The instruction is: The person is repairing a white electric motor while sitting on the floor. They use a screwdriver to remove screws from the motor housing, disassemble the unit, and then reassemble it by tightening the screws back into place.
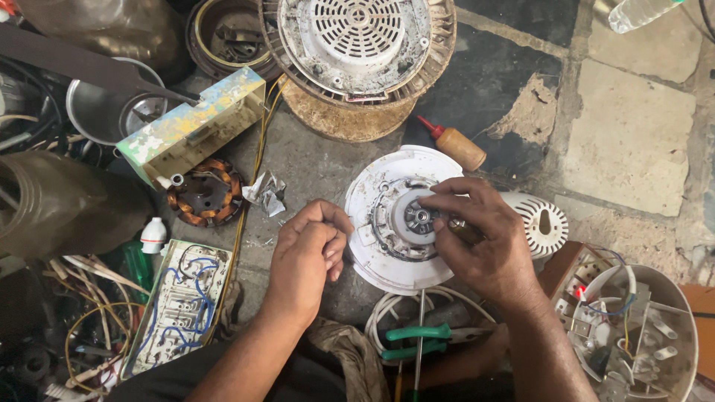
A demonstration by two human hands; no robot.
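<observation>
Some things are hard to see here. The right hand (477, 238) covers part of a round white fan motor housing (395, 219) that lies flat on the floor, so the right edge of the housing is hidden. Under this hand's fingers is a small brown thing (465, 231), maybe a tool handle, but most of it is covered and I cannot tell what it is. A clear bottle (637, 11) at the top is cut off by the edge, and so is the big dirty fan grille (357, 41). The pile of wires (82, 313) on the left is too tangled to sort out. The right hand has its fingers bent and squeezed together, with the tips (428, 201) touching the grey middle hub (417, 217) of the housing. The left hand (309, 249) is curled into a loose fist. It holds nothing that I can see and rests just beside the left rim of the housing. A small oil bottle with a red tip (454, 145) lies near the top of the housing. Green-handled pliers (417, 341) lie below it, near white cable. A copper coil ring (206, 192) sits well to the left.
</observation>
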